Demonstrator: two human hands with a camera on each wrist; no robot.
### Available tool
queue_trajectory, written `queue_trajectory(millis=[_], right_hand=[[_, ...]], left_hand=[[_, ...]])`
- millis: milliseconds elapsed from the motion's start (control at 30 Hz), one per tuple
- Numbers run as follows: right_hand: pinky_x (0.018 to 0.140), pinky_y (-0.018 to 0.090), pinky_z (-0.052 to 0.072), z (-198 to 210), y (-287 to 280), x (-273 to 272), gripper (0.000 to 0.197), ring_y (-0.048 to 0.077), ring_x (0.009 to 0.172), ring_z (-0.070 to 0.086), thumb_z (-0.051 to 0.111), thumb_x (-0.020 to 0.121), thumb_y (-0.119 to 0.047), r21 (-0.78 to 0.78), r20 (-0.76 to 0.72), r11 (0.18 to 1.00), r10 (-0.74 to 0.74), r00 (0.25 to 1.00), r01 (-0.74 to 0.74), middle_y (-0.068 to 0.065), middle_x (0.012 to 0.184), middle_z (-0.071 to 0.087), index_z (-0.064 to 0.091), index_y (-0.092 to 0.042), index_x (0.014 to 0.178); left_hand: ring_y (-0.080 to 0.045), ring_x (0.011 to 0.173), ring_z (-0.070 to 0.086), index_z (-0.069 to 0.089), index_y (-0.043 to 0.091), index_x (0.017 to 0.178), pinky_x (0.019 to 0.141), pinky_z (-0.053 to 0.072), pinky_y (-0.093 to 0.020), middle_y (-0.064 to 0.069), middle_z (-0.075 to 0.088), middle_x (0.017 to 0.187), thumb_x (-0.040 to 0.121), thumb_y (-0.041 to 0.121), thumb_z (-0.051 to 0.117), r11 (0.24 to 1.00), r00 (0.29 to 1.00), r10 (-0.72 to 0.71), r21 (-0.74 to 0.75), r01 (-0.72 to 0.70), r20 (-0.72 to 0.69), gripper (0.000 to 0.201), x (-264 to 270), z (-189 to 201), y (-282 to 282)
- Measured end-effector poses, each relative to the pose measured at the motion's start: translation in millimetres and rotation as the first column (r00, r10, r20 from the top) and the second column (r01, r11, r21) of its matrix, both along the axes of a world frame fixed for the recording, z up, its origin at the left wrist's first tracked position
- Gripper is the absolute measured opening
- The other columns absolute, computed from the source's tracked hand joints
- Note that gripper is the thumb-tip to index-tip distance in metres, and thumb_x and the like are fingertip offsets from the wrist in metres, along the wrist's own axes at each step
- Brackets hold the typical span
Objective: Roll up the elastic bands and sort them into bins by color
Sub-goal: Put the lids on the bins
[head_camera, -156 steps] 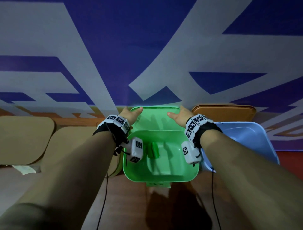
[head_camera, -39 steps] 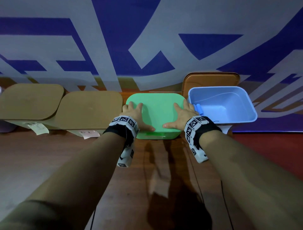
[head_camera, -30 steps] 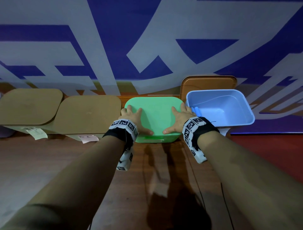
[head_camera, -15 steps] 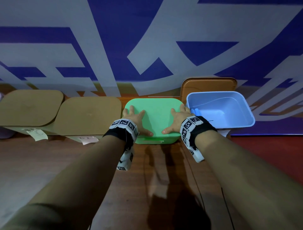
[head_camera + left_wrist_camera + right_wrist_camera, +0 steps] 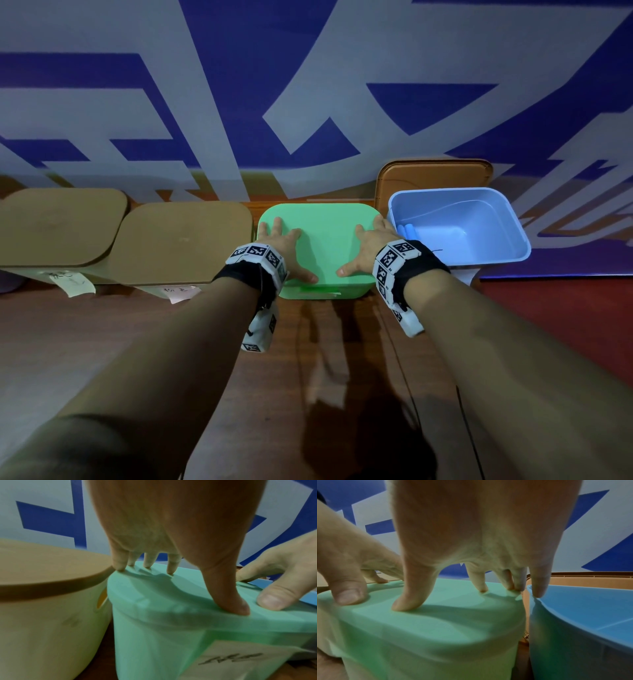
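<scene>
Both the left hand (image 5: 281, 244) and right hand (image 5: 370, 244) press spread, straight fingers (image 5: 171, 566) flat on the smooth, rounded-square green lid (image 5: 323, 236) of the matte plastic green bin (image 5: 154, 642).

Both forearms stretched forward, banded at the wrists, left hand (image 5: 281, 245) and right hand (image 5: 368, 245) flat, palms down, fingers spread, thumbs pointing toward each other

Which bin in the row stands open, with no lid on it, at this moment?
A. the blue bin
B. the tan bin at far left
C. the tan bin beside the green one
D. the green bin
A. The blue bin shows its bare inside with blue rolls in it, while both hands press the green lid flat.
</scene>
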State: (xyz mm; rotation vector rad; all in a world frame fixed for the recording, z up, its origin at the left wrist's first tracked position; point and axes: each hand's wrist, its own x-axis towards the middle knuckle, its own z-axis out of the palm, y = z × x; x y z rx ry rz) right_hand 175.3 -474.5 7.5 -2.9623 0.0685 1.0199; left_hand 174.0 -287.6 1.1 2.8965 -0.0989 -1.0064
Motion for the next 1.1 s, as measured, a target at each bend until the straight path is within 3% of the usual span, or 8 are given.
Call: queue_trajectory(millis=[233,467,733,833,933,1000,1100], right_hand=[[0.118,0.052,0.015,0,8,-4,0.116,0.034,0.146,-0.010,0.068,0.069,-0.068,-0.003,-0.007,0.999,-0.032,0.999,0.032,0.016,0.158,-0.014,0.003,-0.020,0.153],[0.117,0.050,0.019,1,10,-4,0.117,0.033,0.147,-0.008,0.067,0.068,-0.070,0.000,0.002,0.999,-0.047,0.999,0.047,0.016,0.159,-0.012,0.005,-0.019,0.153],[0.120,0.048,0.009,-1,7,-17,0.110,0.026,0.146,-0.017,0.066,0.074,-0.064,0.115,0.031,0.984,-0.139,0.990,0.134,0.008,0.158,-0.021,0.000,-0.024,0.153],[0.120,0.045,0.011,3,8,-17,0.100,0.026,0.147,-0.010,0.064,0.079,-0.059,0.125,0.037,0.979,-0.166,0.985,0.160,0.008,0.160,-0.015,0.006,-0.023,0.153],[0.120,0.044,0.014,6,9,-16,0.092,0.027,0.148,-0.002,0.062,0.084,-0.055,0.160,0.073,0.971,-0.194,0.978,0.180,0.007,0.161,-0.006,0.012,-0.021,0.153],[0.119,0.043,0.016,7,9,-17,0.087,0.026,0.148,0.002,0.061,0.086,-0.053,0.200,0.109,0.961,-0.217,0.970,0.193,0.005,0.161,-0.003,0.015,-0.021,0.152],[0.118,0.040,0.022,13,8,-17,0.079,0.026,0.146,0.014,0.059,0.088,-0.049,0.244,0.149,0.949,-0.241,0.959,0.201,0.004,0.161,0.005,0.021,-0.020,0.151]], left_hand=[[-0.039,0.145,-0.008,0.005,0.030,0.152,0.115,0.015,-0.056,-0.009,-0.007,0.160,0.068,0.076,0.061,0.999,0.998,-0.034,0.039,0.032,0.060,0.110,-4,0,-1],[-0.039,0.145,-0.009,0.002,0.033,0.152,0.113,0.020,-0.058,-0.008,-0.010,0.159,0.068,0.077,0.059,0.998,0.998,-0.049,0.047,0.048,0.031,0.111,-2,1,-1],[-0.039,0.145,-0.006,0.006,0.032,0.151,0.112,0.020,-0.058,-0.009,-0.008,0.159,0.070,0.075,0.060,0.999,0.998,-0.039,0.015,0.039,0.044,0.107,-5,3,2],[-0.036,0.145,0.005,0.020,0.029,0.150,0.113,0.022,-0.055,-0.010,0.004,0.158,0.076,0.068,0.060,0.997,0.996,0.024,-0.070,-0.018,0.084,0.092,-4,7,8],[-0.034,0.139,0.023,0.032,0.025,0.146,0.110,0.032,-0.051,-0.012,0.021,0.151,0.080,0.064,0.059,0.985,0.990,0.114,-0.141,-0.101,0.083,0.081,-1,12,12],[-0.034,0.134,0.033,0.034,0.024,0.145,0.106,0.037,-0.049,-0.010,0.028,0.148,0.081,0.062,0.059,0.977,0.984,0.156,-0.158,-0.141,0.086,0.078,1,16,12],[-0.035,0.134,0.034,0.032,0.024,0.146,0.106,0.038,-0.049,-0.010,0.030,0.149,0.082,0.058,0.060,0.965,0.973,0.202,-0.193,-0.178,0.113,0.077,2,22,8]])
